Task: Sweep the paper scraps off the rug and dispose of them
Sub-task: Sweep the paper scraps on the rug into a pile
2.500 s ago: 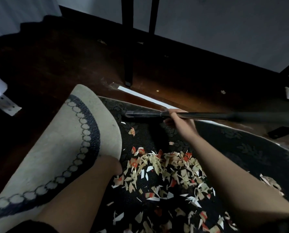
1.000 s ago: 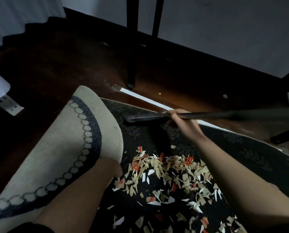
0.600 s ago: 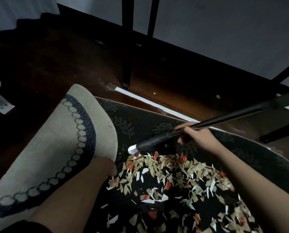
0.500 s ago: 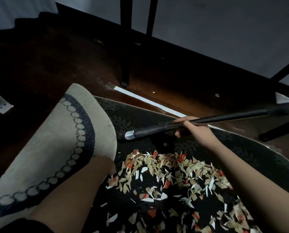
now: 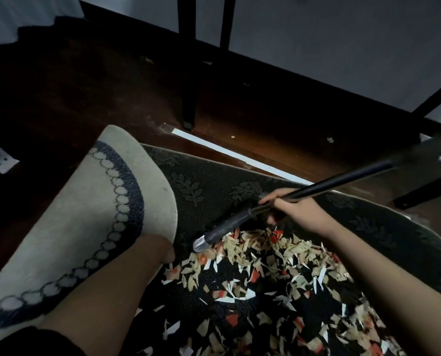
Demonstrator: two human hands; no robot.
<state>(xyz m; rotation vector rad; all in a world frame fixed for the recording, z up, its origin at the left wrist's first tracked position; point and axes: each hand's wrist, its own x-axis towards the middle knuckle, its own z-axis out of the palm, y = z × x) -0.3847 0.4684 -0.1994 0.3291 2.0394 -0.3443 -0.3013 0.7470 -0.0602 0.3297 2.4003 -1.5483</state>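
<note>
a room in a home, seen at floor level. a dark patterned rug [image 5: 214,181] with leaf motifs lies on a dark wooden floor [image 5: 86,93], its pale underside folded up at one edge. black furniture legs [image 5: 187,73] stand by a plain wall [image 5: 342,34] with a dark skirting board.
</note>
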